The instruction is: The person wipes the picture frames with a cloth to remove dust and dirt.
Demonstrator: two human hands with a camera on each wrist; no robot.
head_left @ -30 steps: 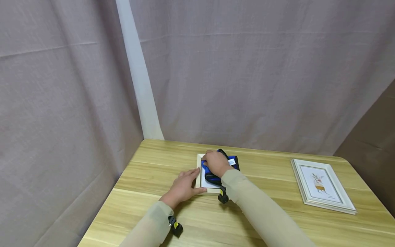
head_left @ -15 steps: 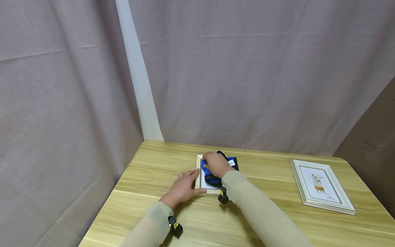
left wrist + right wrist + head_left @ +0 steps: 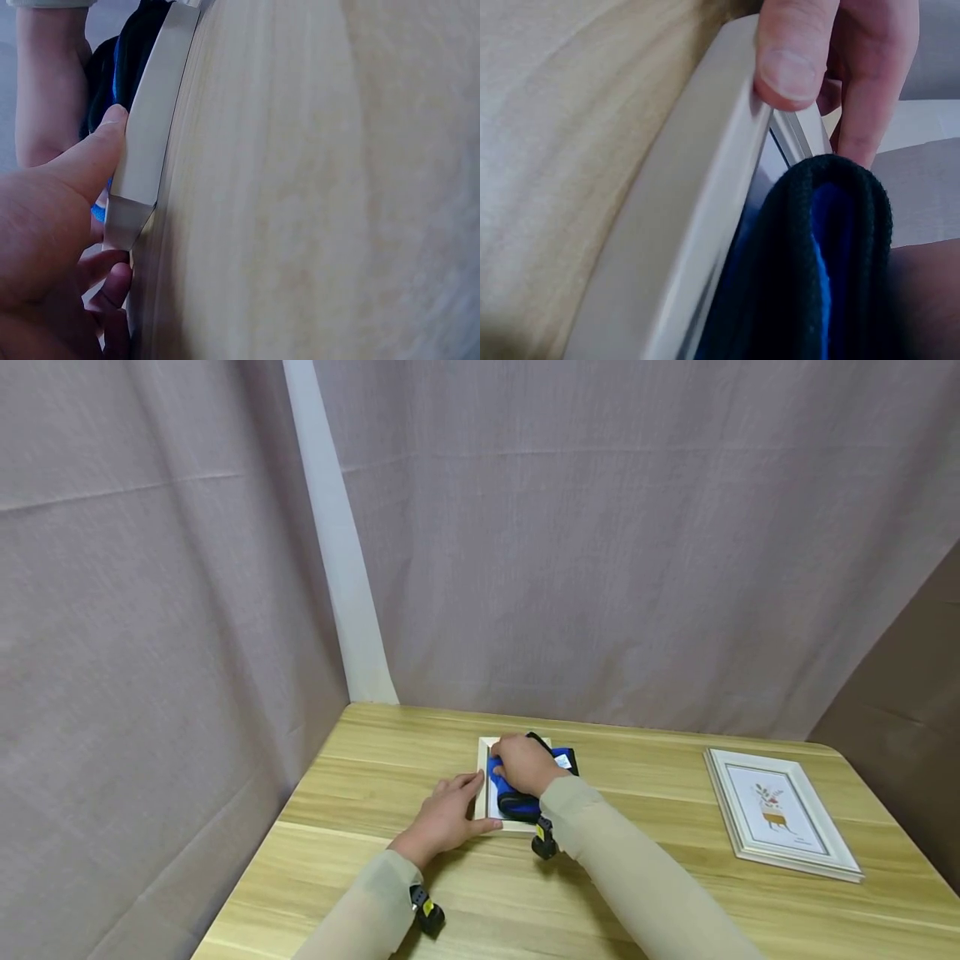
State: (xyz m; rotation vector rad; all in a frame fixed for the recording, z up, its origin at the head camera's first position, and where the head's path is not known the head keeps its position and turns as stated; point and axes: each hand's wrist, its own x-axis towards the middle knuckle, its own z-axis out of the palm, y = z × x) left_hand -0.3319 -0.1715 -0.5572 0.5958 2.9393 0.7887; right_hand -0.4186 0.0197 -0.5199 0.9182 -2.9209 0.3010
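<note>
A small cream picture frame (image 3: pixel 483 753) lies face up on the wooden table. My left hand (image 3: pixel 441 820) holds its near left corner, thumb over the front rail and fingers along the left side. In the left wrist view the thumb (image 3: pixel 101 146) presses on the rail, with the other fingers bent at the corner. A folded blue cloth with black edging (image 3: pixel 519 806) lies over the pane, gripped from above by my right hand (image 3: pixel 527 764). The right wrist view has the thick folds of the cloth (image 3: pixel 780 292) just inside the rail. Most of the picture beneath is hidden.
A second, larger white frame (image 3: pixel 783 814) with a flower-vase print lies at the right of the table (image 3: pixel 645 793). Grey-mauve curtains (image 3: pixel 600 568) hang behind the table's far edge and along the left.
My right hand and the cloth have shifted slightly toward me over the pane, baring more of the frame's far right corner. My left hand has stayed on the near left corner.
</note>
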